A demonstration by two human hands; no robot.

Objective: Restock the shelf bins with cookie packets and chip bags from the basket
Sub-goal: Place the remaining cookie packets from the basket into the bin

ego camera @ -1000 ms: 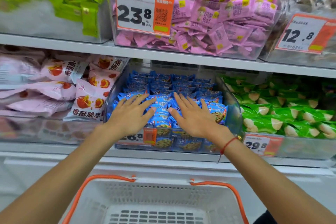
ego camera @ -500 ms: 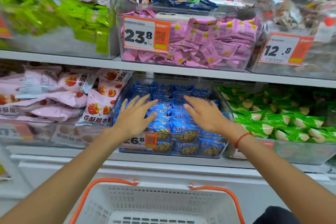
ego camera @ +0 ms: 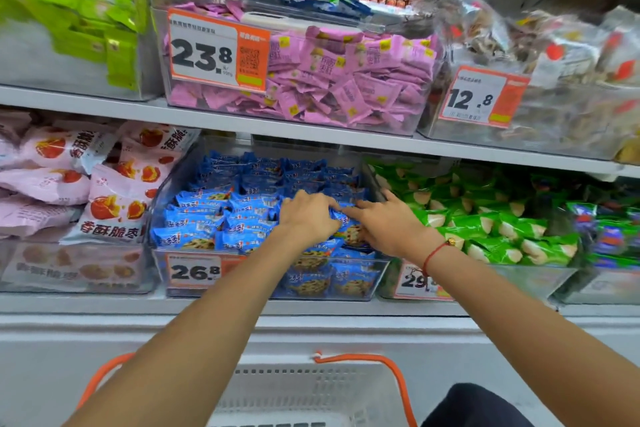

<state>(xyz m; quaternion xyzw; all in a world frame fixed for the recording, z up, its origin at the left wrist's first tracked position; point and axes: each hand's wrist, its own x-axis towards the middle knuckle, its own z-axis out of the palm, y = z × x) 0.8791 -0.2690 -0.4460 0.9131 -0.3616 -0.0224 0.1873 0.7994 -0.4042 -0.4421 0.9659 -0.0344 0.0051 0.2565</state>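
Blue foil is under both of my hands: the left hand [ego camera: 308, 218] and the right hand [ego camera: 384, 225] sit side by side on the cookie packets [ego camera: 221, 218] in the clear bin [ego camera: 374, 274] on the lower shelf. My left hand's fingers curl down into the heap, but I cannot tell whether they grip a packet or only press. My right hand lies flatter, fingers spread and pointing toward ten o'clock, the fingertips touching a packet between the two hands.

What matters next, I judge, is that the heap runs from the hands toward nine o'clock, where the packets lie mostly with their long axes across the bin, front row tilted against the wall above the 26.8 price tag [ego camera: 194, 272]. My left hand is the nearer one to that side; the right is against the bin's three o'clock wall, just beside the green packets [ego camera: 485, 222].

At six o'clock, well below the shelf edge [ego camera: 104, 305], hangs the white basket [ego camera: 311, 392] with orange handles; I see no packets in its visible part.
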